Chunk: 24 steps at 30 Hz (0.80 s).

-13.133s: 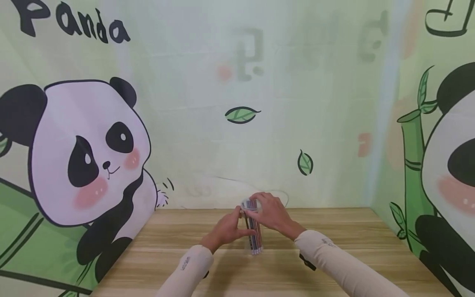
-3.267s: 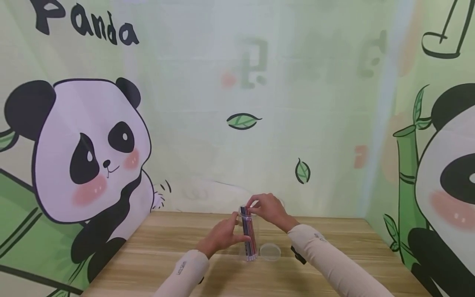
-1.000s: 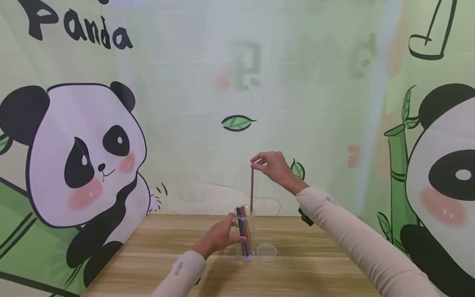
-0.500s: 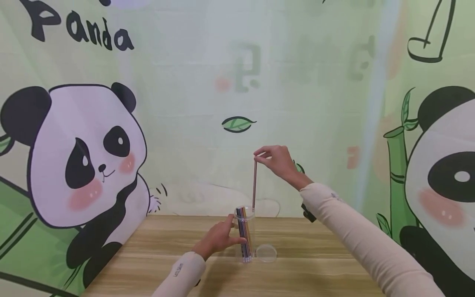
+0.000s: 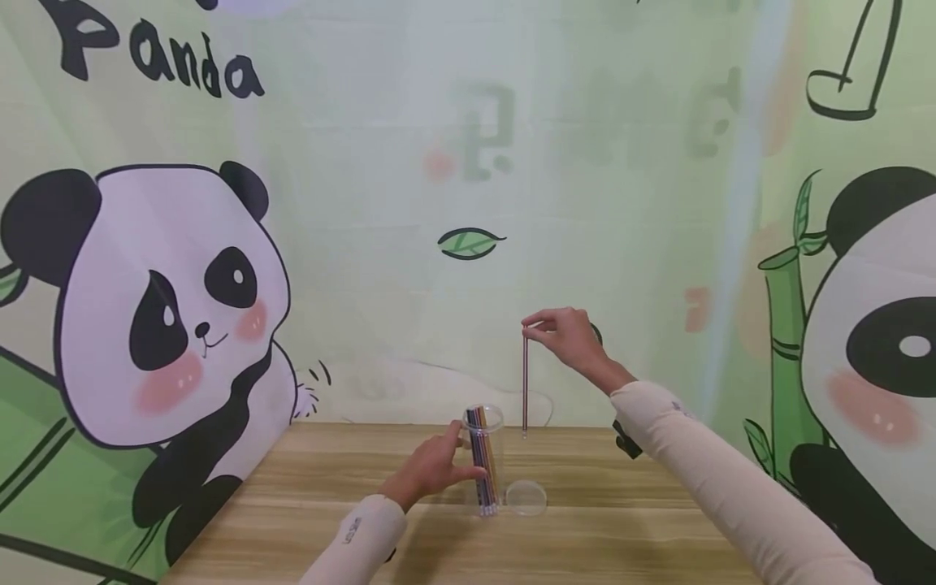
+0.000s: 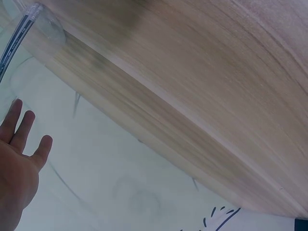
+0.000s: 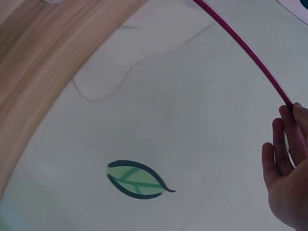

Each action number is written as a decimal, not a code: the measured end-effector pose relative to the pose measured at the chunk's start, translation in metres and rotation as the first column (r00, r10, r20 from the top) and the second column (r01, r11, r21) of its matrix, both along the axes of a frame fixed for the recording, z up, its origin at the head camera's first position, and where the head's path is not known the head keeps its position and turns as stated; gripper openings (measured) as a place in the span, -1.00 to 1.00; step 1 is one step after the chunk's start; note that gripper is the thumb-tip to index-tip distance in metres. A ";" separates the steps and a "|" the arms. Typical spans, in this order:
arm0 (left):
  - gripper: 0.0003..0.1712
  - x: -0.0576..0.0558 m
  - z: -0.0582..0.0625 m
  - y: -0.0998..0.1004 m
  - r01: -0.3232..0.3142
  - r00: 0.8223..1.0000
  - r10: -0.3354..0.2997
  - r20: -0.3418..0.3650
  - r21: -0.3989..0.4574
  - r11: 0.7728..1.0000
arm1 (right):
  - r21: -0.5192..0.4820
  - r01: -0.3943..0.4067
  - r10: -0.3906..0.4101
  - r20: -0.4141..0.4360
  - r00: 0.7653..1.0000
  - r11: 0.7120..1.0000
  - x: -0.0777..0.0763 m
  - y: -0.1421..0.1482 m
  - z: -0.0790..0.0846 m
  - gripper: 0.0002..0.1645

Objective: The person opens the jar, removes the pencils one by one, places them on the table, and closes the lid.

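Note:
A clear plastic jar (image 5: 500, 447) stands on the wooden table, with several dark and coloured pencils (image 5: 481, 467) leaning inside it. My left hand (image 5: 427, 469) holds the jar from the left, thumb across its front. In the left wrist view, dark pencils (image 6: 18, 38) with silvery ends show at the top left, above the spread fingers of my left hand (image 6: 19, 168). My right hand (image 5: 574, 337) pinches a reddish pencil (image 5: 525, 382) by its upper end. The pencil hangs upright, to the right of the jar. The right wrist view shows the same pencil (image 7: 245, 45) running from the fingertips.
A round clear lid (image 5: 526, 497) lies on the table just right of the jar's base. Behind the wooden table (image 5: 351, 471) rises a pale green backdrop (image 5: 380, 268) printed with pandas, bamboo and leaves.
The lid has come off the jar and now lies on the table. My right hand has drawn the reddish pencil out, moved it right and lowered it slightly. My left hand stays on the jar.

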<state>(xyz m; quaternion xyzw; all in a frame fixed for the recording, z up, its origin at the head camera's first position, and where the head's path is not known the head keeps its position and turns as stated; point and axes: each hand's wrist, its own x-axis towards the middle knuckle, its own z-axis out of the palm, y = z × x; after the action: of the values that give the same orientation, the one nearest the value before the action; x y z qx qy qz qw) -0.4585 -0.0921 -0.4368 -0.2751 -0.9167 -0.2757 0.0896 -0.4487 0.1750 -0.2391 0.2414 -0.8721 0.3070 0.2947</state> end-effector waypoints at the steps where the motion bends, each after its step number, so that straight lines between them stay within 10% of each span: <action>1: -0.06 0.000 0.000 -0.001 0.000 1.000 0.000 0.002 0.004 1.000 | 0.006 -0.002 0.002 0.007 1.000 1.000 -0.001 0.002 -0.006 -0.75; 24: -0.03 0.000 -0.001 -0.004 0.015 0.999 -0.015 -0.038 -0.009 1.000 | 0.042 -0.038 0.028 0.217 0.976 0.998 -0.017 0.037 -0.134 -0.85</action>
<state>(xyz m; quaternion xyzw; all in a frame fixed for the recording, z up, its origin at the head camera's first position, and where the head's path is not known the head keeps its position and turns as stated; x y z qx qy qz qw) -0.4583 -0.0960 -0.4378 -0.2875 -0.9139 -0.2670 0.1039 -0.4660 0.2120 -0.3729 0.2277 -0.9017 0.3161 0.1873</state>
